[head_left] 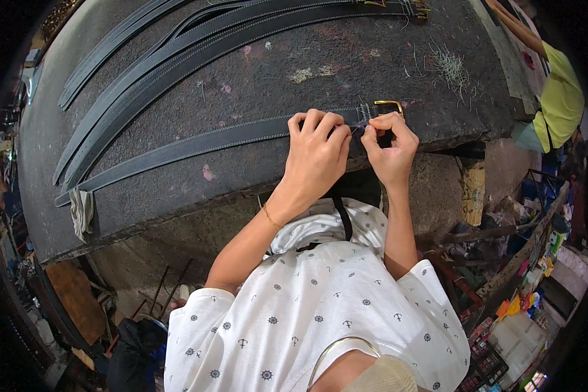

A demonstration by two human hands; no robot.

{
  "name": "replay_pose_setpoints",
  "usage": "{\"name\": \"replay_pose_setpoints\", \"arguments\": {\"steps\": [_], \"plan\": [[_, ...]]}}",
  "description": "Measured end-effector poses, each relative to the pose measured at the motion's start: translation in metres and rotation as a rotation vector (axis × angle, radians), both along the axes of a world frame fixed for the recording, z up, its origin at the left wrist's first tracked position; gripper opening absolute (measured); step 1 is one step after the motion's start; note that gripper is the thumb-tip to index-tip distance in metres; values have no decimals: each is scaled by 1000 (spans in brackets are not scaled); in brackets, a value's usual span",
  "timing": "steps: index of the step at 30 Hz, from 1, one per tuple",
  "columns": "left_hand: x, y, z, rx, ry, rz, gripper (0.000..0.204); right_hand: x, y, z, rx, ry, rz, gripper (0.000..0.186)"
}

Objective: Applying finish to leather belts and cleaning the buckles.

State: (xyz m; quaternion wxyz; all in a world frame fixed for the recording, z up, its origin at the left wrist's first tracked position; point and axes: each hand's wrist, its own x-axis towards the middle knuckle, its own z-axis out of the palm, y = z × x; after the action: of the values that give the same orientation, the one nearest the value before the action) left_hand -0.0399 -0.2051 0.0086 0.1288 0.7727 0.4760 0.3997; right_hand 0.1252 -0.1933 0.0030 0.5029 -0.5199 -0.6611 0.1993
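Head view is showing a dark, worn worktop carrying black stitched belts toward its far edge. One belt is lying along the near edge, its gold buckle nearing the right corner. The left hand is curling closed, pressing the strap flat; the right hand is pinching shut beside the buckle, likely on thread. Keeping the strap pinned probably helps.

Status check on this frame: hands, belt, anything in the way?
Left hand pressing the dark belt flat near its end. Right hand pinching by the gold buckle. More belts behind, apart.
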Motion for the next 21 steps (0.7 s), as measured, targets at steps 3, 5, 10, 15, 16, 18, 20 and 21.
{"name": "replay_pose_setpoints", "arguments": {"steps": [3,5,10,15,16,18,20,21], "plan": [[0,0,0,5,-1,1,11,0,0,2,1,-14,-1,13],[0,0,0,6,0,-1,11,0,0,1,13,-26,2,13],[0,-2,1,-3,-11,2,12,-1,-1,1,12,-10,0,14],[-3,-1,-1,-11,-25,1,12,-4,1,0,15,-12,2,14],[-4,0,-1,-16,-38,2,13,-4,1,0,19,-8,4,14],[-3,1,1,-14,-55,-2,11,-3,3,-1,29,-2,-2,14],[-1,3,5,-5,-73,-22,9,4,4,-1,19,33,9,12],[-3,5,8,-57,-164,3,7,8,2,1,34,32,-16,12]]}}
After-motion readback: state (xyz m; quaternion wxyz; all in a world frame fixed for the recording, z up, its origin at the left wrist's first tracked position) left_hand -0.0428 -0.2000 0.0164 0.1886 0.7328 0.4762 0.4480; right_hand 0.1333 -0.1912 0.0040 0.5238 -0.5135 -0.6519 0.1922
